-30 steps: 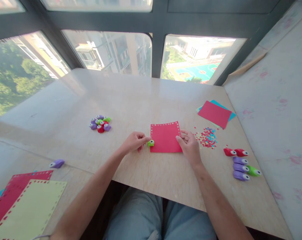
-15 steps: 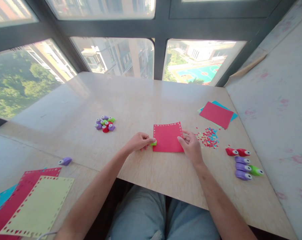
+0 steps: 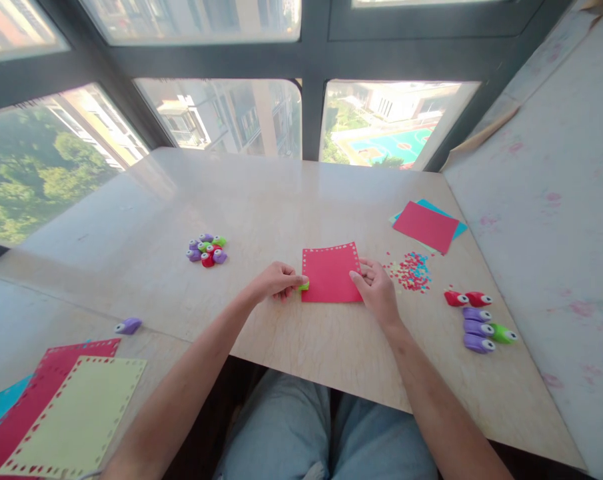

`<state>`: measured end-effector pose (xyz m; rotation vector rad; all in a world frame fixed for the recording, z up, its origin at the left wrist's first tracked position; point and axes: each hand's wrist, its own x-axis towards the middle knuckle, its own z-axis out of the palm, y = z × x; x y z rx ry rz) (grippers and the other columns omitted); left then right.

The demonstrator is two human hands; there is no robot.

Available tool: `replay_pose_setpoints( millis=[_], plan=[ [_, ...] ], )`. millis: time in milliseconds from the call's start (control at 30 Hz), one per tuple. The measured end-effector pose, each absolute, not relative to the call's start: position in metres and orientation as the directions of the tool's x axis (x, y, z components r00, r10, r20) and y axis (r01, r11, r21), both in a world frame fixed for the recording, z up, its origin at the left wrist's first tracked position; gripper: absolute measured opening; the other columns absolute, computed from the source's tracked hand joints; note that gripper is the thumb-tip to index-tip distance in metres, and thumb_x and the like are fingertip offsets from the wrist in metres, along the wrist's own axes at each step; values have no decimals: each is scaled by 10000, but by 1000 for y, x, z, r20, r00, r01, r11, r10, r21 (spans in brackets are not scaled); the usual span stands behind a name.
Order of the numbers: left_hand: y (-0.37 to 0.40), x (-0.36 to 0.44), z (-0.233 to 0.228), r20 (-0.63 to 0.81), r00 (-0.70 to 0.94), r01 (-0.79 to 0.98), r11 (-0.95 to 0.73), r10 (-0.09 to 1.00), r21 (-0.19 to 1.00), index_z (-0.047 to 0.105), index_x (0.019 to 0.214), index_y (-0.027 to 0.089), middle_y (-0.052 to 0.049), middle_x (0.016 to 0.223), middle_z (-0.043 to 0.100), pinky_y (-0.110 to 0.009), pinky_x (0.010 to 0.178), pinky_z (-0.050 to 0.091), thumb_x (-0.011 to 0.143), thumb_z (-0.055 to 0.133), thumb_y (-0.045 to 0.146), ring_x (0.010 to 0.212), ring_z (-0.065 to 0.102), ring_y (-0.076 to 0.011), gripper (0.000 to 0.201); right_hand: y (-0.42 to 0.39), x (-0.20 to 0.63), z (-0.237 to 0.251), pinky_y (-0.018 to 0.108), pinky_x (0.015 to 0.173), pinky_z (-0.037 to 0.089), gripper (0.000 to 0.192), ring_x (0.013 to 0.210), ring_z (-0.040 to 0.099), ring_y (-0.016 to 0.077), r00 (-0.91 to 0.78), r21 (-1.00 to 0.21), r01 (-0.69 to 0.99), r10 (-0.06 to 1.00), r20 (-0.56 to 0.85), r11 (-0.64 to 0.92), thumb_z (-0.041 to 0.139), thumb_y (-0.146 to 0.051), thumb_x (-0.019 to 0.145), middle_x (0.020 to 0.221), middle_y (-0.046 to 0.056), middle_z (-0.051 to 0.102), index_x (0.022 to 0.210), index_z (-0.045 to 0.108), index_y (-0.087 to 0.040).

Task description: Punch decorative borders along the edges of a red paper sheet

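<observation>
The left hand [image 3: 276, 281] pinches a small green plastic paper punch [image 3: 304, 287] on the left edge of the square red paper sheet [image 3: 331, 275] between both hands, the right hand [image 3: 377, 288] fingers pinning its right edge, so a loosened hold could probably let the sheet skid and misplace the hole.

Left fingertips [image 3: 297, 280]: on the small green plastic paper punch [image 3: 304, 287], at the left edge of the square red paper sheet [image 3: 331, 275].
Right fingers [image 3: 360, 279]: on the sheet's right edge; the scattered paper confetti [image 3: 411, 272] lies just right of them.

Sunlit marble table [image 3: 281, 200] beneath windows [image 3: 221, 120]
</observation>
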<state>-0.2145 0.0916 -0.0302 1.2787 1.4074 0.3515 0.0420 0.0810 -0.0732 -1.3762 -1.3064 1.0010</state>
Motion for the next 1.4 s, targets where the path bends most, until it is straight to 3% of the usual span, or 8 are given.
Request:
replay_pose_setpoints(
  millis=[533,800,1000,1400],
  plan=[
    [92,-213,-27,-579,179,520,423,795,742,556,561,151,-3,422,505,-193,381,380,762,701,489,380,522,-117,419,79,41,-71,379,764,571,452,840,708,245,100,-973,228,993,68,44,646,-430,795,947,113,729,1158,557,-175],
    [91,-211,-22,-617,179,475,482,766,736,571,589,140,-19,467,560,-216,422,455,770,713,435,437,592,-146,374,77,40,-70,390,769,566,497,824,700,244,118,-970,241,991,61,31,658,-462,779,923,106,718,1168,556,-169],
    [89,-206,-14,-633,183,422,521,752,742,477,585,152,-23,484,582,-232,430,482,763,724,379,499,652,-190,380,77,41,-72,414,809,562,521,845,701,249,120,-977,212,991,55,28,670,-470,774,945,118,717,1179,551,-164],
    [81,-208,-23,-629,168,381,538,759,752,493,644,149,-89,593,671,-276,514,553,744,734,489,602,696,-214,428,78,42,-74,419,804,567,520,834,705,249,117,-973,225,991,71,44,659,-471,776,940,115,723,1183,550,-167]
  ],
)
